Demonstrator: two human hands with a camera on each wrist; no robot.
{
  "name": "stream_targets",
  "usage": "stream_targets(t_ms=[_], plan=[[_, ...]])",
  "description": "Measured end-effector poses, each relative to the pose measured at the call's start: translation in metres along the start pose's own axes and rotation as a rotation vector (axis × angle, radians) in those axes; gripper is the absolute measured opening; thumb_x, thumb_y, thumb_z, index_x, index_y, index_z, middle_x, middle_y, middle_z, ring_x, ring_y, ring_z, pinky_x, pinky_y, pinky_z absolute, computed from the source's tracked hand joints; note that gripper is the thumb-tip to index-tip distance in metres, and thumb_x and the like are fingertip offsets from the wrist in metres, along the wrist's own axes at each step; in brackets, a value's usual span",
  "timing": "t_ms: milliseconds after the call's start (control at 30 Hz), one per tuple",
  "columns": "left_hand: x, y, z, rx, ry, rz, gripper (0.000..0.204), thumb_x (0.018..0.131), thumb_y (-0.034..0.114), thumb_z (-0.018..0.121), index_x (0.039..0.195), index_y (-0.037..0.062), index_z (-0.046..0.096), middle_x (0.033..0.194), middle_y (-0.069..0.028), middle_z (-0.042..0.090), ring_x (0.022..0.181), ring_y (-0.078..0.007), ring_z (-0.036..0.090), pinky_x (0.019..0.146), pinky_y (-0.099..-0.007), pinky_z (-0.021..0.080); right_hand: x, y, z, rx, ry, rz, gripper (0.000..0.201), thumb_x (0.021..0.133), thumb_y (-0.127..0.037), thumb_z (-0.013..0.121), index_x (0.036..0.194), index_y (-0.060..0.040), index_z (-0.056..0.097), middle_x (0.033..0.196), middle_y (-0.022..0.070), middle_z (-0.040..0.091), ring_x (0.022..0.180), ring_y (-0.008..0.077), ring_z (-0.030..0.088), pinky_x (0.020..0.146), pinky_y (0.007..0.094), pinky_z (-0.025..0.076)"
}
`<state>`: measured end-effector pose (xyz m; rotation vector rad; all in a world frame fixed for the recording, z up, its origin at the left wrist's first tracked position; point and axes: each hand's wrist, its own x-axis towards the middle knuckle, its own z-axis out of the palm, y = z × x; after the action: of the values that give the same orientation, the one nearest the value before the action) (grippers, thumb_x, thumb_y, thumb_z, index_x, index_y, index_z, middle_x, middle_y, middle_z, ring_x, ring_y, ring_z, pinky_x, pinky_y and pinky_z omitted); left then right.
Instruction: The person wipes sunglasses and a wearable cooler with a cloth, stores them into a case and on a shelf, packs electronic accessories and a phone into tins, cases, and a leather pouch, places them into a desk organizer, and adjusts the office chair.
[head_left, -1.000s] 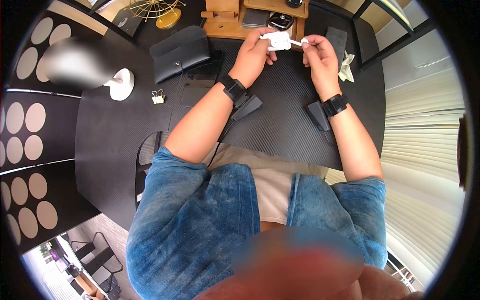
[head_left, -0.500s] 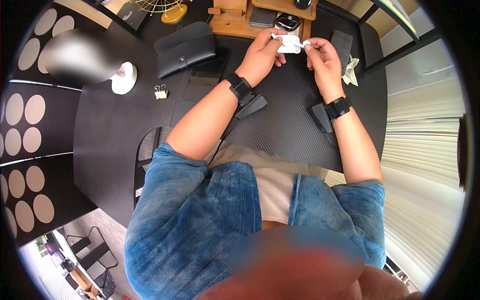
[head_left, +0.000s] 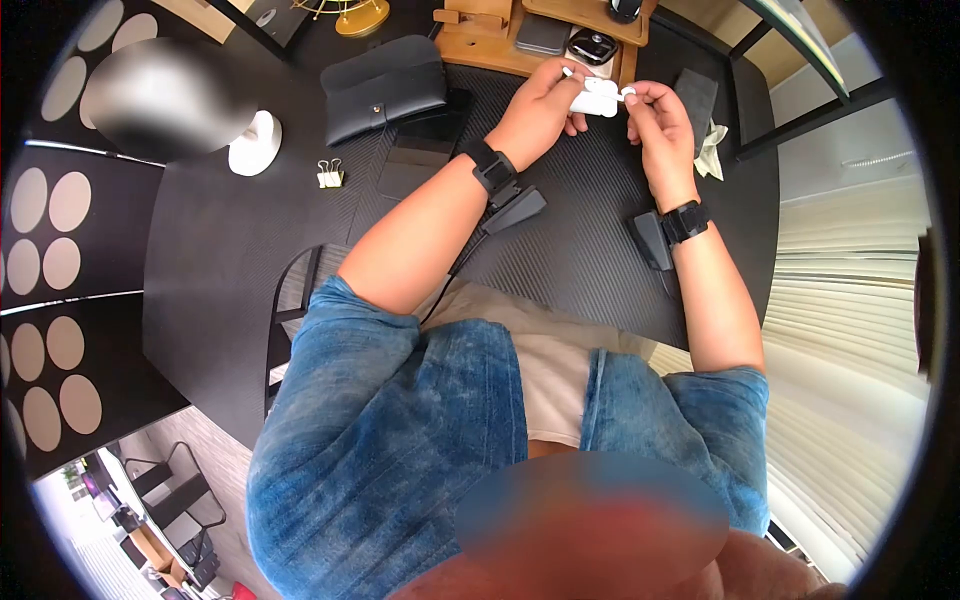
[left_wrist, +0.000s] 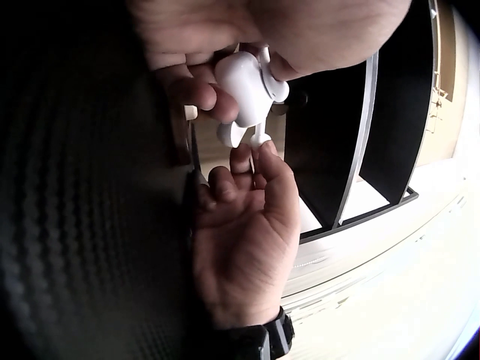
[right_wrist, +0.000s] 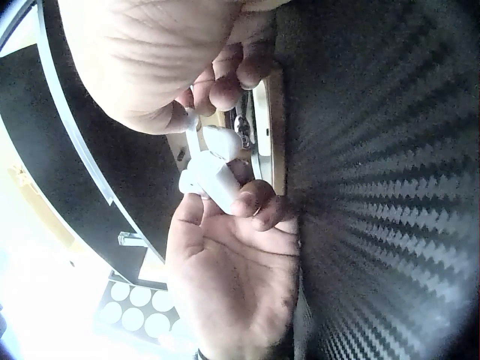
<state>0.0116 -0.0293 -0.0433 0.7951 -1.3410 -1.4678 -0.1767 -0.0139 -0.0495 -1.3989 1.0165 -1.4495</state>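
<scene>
My left hand (head_left: pixel 545 108) grips a white earbud case (head_left: pixel 598 103) by its body, fingers curled beneath it. The flipped-up lid (left_wrist: pixel 231 135) shows in the left wrist view. Under the left thumb, a white earbud (left_wrist: pixel 277 88) lies against the case, its stem (head_left: pixel 567 72) poking out beyond the hand in the head view. Between thumb and fingertips, my right hand (head_left: pixel 664 130) pinches a second white earbud (head_left: pixel 628 94) by its rounded end. That earbud's stem (right_wrist: pixel 193 139) points at the case, close to the lid.
A wooden desk organizer (head_left: pixel 480 52) at the back bears a grey slab (head_left: pixel 541 35) and a glossy black object (head_left: pixel 592 46). Left of the hands lie a black pouch (head_left: pixel 385 90) and a binder clip (head_left: pixel 330 173). A dark grey block (head_left: pixel 695 105) and crumpled tissue (head_left: pixel 711 152) sit right.
The right hand has brought its earbud closer to the case, from a visible gap to right at it. The left hand has tilted the case somewhat. The head view has shifted.
</scene>
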Motion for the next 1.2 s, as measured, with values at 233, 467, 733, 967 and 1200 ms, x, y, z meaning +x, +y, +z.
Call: stream_targets(t_ms=[233,467,733,967,1200], plan=[[0.000,-0.001,0.001,0.027,0.009,0.002,0.027,0.104,0.027,0.046,0.118,0.0049,0.053,0.093,-0.0061,0.064,0.073,-0.0121,0.061,0.066,-0.0261,0.050,0.000,0.000,-0.001,-0.021,-0.039,0.010,0.019,0.095,-0.013,0.064,0.111,-0.0043,0.061,0.081,-0.0045,0.060,0.065,0.0025,0.049,0.058,0.0183,0.039],[0.001,-0.004,0.001,0.049,-0.032,0.016,0.030,0.105,0.031,0.045,0.118,0.0046,0.052,0.094,-0.0061,0.064,0.075,-0.0124,0.063,0.067,-0.0260,0.052,-0.002,-0.001,0.002,-0.079,-0.106,-0.002,0.021,0.094,-0.016,0.066,0.112,-0.0042,0.063,0.082,-0.0054,0.062,0.066,0.0004,0.049,0.057,0.0169,0.037],[0.000,-0.001,0.002,-0.003,-0.013,-0.014,0.029,0.105,0.031,0.045,0.116,0.0052,0.054,0.092,-0.0054,0.064,0.074,-0.0120,0.062,0.067,-0.0261,0.051,-0.002,-0.002,0.006,-0.066,-0.094,0.009,0.024,0.094,-0.013,0.066,0.116,-0.0038,0.064,0.084,-0.0067,0.061,0.066,0.0000,0.047,0.057,0.0167,0.037],[-0.002,0.002,0.003,0.055,0.008,-0.021,0.029,0.104,0.033,0.048,0.112,0.0072,0.057,0.085,-0.0019,0.063,0.068,-0.0084,0.055,0.061,-0.0234,0.047,-0.002,-0.002,0.003,-0.073,-0.108,-0.087,0.025,0.092,-0.010,0.068,0.116,-0.0024,0.064,0.093,-0.0036,0.060,0.077,0.0030,0.055,0.068,0.0187,0.044],[-0.005,0.005,0.007,0.169,-0.042,-0.045,0.029,0.103,0.035,0.050,0.110,0.0078,0.059,0.086,0.0009,0.062,0.069,-0.0063,0.054,0.062,-0.0219,0.047,0.001,0.001,0.002,-0.126,-0.142,-0.182,0.022,0.092,-0.010,0.068,0.111,0.0006,0.065,0.104,0.0005,0.058,0.085,0.0061,0.059,0.075,0.0203,0.047]])
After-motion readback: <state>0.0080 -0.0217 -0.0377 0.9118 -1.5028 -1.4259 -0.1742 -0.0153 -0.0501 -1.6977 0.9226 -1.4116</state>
